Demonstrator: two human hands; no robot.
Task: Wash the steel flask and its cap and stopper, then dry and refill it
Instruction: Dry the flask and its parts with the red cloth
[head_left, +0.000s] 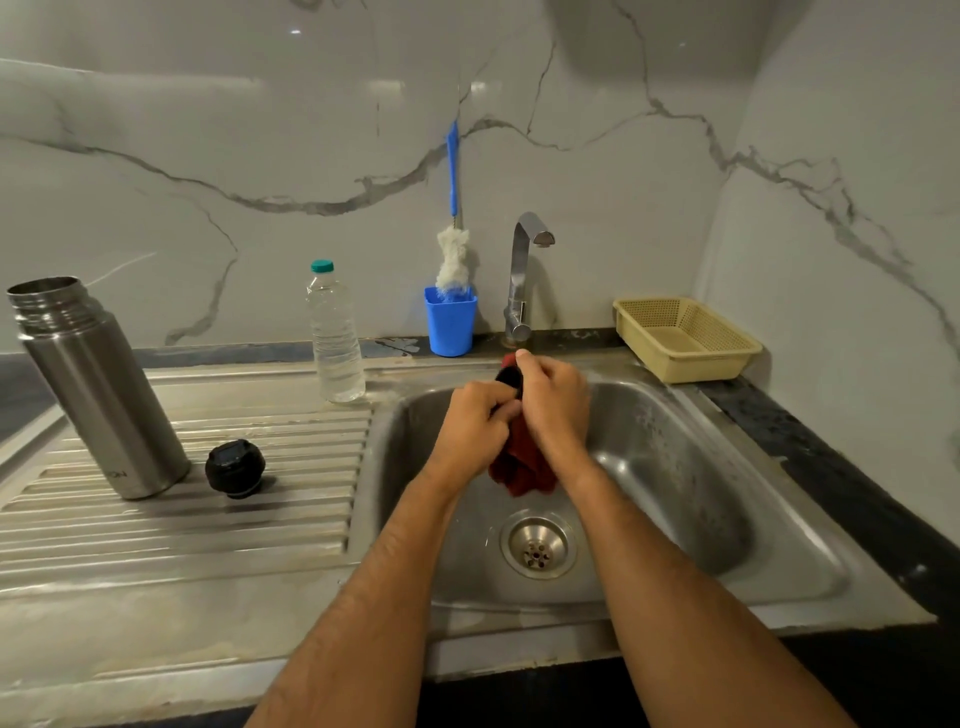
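Head view over a steel sink unit set in a dark counter, against veined white marble-look walls. On the ribbed drainboard at left, the open steel flask stands upright without cap or stopper; the lettering near its base is only partly legible, ending in "ON". Just to its right lies a black stopper. Farther right and back, a clear plastic water bottle with a teal cap stands at the basin's far left corner. Behind the basin, a blue cup holds a blue-handled bottle brush, beside a chrome tap. Over the basin, the left hand and right hand are pressed together, both curled around a dark red cloth wrapped about a black object, apparently the cap. A beige perforated basket sits on the counter at far right.
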